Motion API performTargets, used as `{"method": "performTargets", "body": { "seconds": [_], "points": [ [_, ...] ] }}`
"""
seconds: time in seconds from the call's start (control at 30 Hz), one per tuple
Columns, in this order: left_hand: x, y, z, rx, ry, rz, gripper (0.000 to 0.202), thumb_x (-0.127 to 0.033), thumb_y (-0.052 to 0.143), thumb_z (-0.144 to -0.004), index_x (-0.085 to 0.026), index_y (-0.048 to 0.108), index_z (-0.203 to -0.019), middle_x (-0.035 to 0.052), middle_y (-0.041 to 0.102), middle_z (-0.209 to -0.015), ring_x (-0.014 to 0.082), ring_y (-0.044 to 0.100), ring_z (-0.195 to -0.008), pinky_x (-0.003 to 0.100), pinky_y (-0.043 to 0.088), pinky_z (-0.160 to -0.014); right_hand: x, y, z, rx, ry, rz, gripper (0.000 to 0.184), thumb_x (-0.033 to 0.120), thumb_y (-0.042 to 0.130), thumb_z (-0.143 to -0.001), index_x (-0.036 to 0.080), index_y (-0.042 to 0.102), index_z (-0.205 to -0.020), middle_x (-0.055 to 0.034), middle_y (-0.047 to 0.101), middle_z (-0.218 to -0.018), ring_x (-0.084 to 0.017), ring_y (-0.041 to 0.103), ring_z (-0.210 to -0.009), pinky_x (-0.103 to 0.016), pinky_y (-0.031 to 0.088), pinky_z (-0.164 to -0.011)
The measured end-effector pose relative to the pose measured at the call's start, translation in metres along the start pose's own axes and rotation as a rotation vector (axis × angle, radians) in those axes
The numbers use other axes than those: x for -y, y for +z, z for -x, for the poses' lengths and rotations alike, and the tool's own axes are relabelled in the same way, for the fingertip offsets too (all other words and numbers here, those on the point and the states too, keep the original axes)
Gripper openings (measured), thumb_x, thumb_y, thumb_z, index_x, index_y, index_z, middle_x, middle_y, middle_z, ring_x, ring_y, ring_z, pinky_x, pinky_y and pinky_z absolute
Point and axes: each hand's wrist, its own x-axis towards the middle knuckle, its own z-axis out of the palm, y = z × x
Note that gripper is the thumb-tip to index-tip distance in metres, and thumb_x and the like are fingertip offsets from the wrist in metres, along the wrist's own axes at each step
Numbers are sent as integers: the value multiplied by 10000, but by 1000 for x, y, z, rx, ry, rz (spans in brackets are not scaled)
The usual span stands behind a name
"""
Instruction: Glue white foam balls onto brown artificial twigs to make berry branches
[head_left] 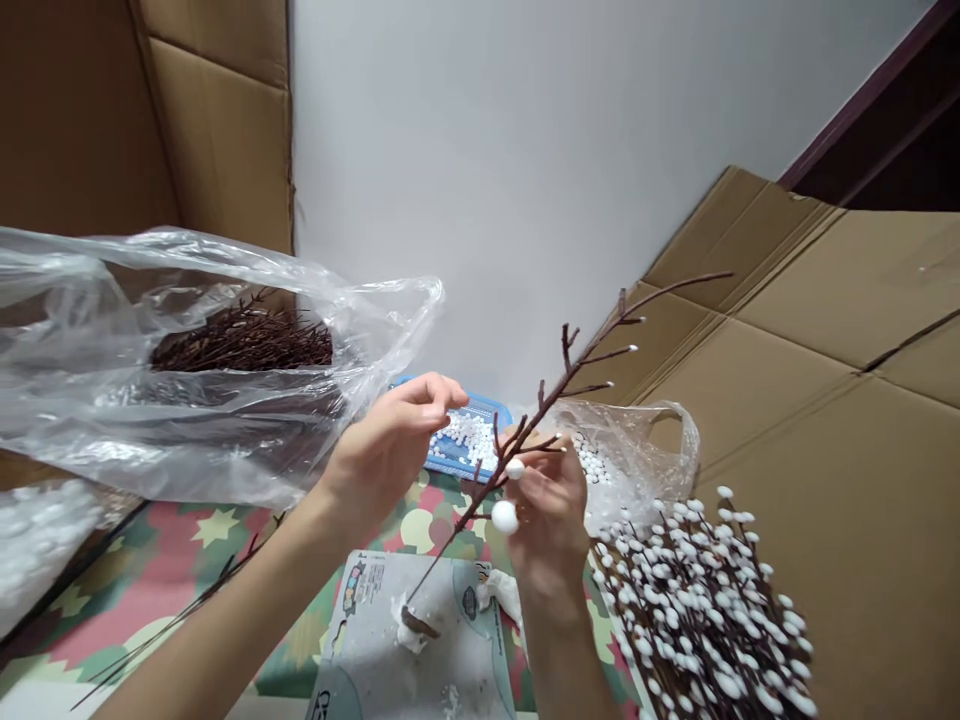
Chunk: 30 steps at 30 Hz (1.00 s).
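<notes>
- clear plastic bag (67,330) of dark twigs (240,345) off to the left
- left hand (394,440) curled, fingertips pinched over a blue tray (491,408), can't tell if it's holding anything
- right hand (551,520) closed around a brown twig (555,395) carrying white foam balls (504,516)
- pile of white-tipped stems (697,610) on the right

place: indoor craft workspace | artificial pussy-willow stems (697,610) | flattened cardboard (810,330) | patterned mat (142,600)

Two hands, the left hand (394,445) and the right hand (547,530), are working around one brown twig (540,410) and two white foam balls (504,517), while two clear plastic bags (187,420) and one blue tray (450,468) are sitting nearby.
</notes>
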Motion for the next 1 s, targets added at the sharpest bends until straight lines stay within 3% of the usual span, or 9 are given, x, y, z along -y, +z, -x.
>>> {"method": "performTargets", "body": {
  "seconds": [0.13, 0.3, 0.5, 0.7, 0.77, 0.83, 0.87, 0.9, 1.0],
  "points": [
    [1, -1, -1, -42, 18, -124, 344, -379, 566, -825, -187, 424, -578, 44, 483, -775, 180, 466, -773, 321, 428, -719, -4, 1, 3, 47, 71, -26, 19, 233, 625, -643, 234, 636, -627, 12, 498, -666, -139, 472, -686, -260, 391, -609],
    [-8, 2, 3, 55, 135, -139, 372, -555, 515, -793, -194, 601, -768, 72, 548, -812, 241, 521, -863, 366, 443, -790, -9, 5, 5, 129, 162, -77, 25, 237, 609, -640, 219, 623, -629, 23, 506, -664, -121, 472, -635, -243, 378, -577],
    [-11, 6, 12, 103, 195, -372, 90, -265, 654, -782, -190, 604, -782, 23, 535, -841, 175, 517, -812, 305, 416, -771, -10, 13, 5, 178, 246, -125, 52, 248, 622, -655, 214, 583, -645, 46, 513, -611, -98, 435, -526, -232, 371, -519],
    [-15, 11, 14, 6, 253, -427, 103, -206, 646, -800, -178, 603, -711, 21, 534, -782, 161, 517, -759, 301, 419, -724, -15, 8, 6, 228, 194, 4, 85, 292, 593, -761, 221, 559, -730, 42, 526, -680, -116, 484, -631, -246, 409, -622],
    [-17, 8, 13, -14, 261, -403, 84, -189, 650, -801, -180, 618, -724, 20, 535, -792, 157, 511, -762, 292, 419, -704, -27, -4, -9, 226, 104, 168, 134, 345, 519, -842, 223, 561, -806, 21, 560, -759, -141, 533, -736, -267, 434, -707],
    [-19, 1, 12, -36, 268, -355, 79, -177, 651, -804, -181, 623, -729, 20, 527, -804, 153, 502, -763, 280, 416, -679, -48, -23, -33, 183, 34, 541, 201, 355, 400, -915, 219, 547, -897, -6, 584, -857, -163, 559, -861, -295, 439, -815],
    [-21, -2, 11, -47, 273, -328, 80, -175, 651, -804, -181, 623, -729, 19, 520, -808, 151, 496, -759, 275, 414, -667, -61, -33, -46, 204, 70, 845, 235, 344, 342, -938, 211, 535, -922, -24, 591, -912, -170, 560, -915, -300, 435, -849],
    [-22, -6, 10, -55, 280, -304, 85, -175, 653, -803, -179, 622, -725, 19, 511, -810, 148, 488, -755, 271, 410, -658, -76, -42, -59, 322, 170, 1168, 263, 327, 291, -955, 214, 528, -952, -30, 601, -968, -172, 556, -975, -303, 429, -884],
    [-25, -16, 7, -72, 303, -244, 94, -172, 662, -801, -178, 621, -716, 12, 486, -801, 137, 461, -740, 255, 396, -642, -123, -59, -85, 523, 355, 1381, 171, 290, 455, -916, 193, 594, -894, -33, 647, -894, -192, 591, -929, -329, 449, -872]
  ]
}}
